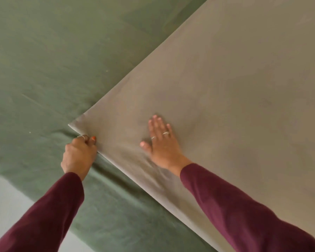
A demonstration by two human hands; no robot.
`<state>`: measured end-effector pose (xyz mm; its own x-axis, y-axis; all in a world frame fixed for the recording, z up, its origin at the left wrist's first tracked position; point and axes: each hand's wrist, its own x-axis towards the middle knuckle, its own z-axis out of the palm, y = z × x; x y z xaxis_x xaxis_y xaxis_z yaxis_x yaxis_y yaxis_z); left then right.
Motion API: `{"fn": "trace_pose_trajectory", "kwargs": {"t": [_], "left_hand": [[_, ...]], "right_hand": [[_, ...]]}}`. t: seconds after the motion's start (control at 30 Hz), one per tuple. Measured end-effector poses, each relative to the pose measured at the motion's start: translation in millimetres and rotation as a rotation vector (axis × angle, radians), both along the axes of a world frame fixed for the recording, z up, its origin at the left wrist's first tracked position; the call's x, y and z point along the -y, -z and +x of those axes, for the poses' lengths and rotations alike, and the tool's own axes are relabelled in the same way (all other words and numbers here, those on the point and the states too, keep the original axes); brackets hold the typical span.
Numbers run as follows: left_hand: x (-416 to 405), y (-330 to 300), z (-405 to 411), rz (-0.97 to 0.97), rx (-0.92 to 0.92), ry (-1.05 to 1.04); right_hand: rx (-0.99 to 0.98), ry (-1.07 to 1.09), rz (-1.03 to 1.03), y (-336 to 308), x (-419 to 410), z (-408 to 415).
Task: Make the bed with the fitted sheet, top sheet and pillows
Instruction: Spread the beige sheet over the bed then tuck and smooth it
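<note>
While left hand (79, 155) pinches, top sheet (216, 99) underlies right hand (160, 140).

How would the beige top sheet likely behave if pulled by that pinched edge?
The top sheet probably drags limply: fine wrinkles fan out beside the flat right hand. It likely slides over the green fitted sheet, since it lies loose. It seems light; the left hand holds it with a pinch.

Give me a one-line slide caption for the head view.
Left hand pinches the beige top sheet edge near its corner while right hand presses it flat over the green fitted sheet.
</note>
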<state>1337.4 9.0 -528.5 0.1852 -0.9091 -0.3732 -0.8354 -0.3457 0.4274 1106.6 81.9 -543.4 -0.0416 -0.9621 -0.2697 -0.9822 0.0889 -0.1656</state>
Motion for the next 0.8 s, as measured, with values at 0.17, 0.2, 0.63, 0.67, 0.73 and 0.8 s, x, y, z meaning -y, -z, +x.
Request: {"fn": "trace_pose_trajectory", "kwargs": {"t": [0.17,0.2,0.63,0.67,0.73,0.8], "left_hand": [[10,-4,4,0.148,-0.25,-0.06],[14,-5,6,0.182,-0.321,-0.141],[29,-2,13,0.281,-0.566,-0.49],[30,-3,13,0.29,-0.558,-0.497],[33,-4,12,0.326,-0.557,-0.51],[37,-5,13,0.373,-0.585,-0.518]], "right_hand": [[0.221,-0.629,0.026,-17,-3,37],[0.298,-0.634,-0.009,-21,4,36],[0.016,-0.136,-0.158,14,67,96],[0.083,-0.243,-0.149,10,62,106],[0.31,-0.374,-0.114,-3,58,110],[0.519,-0.321,-0.164,-12,57,94]]}}
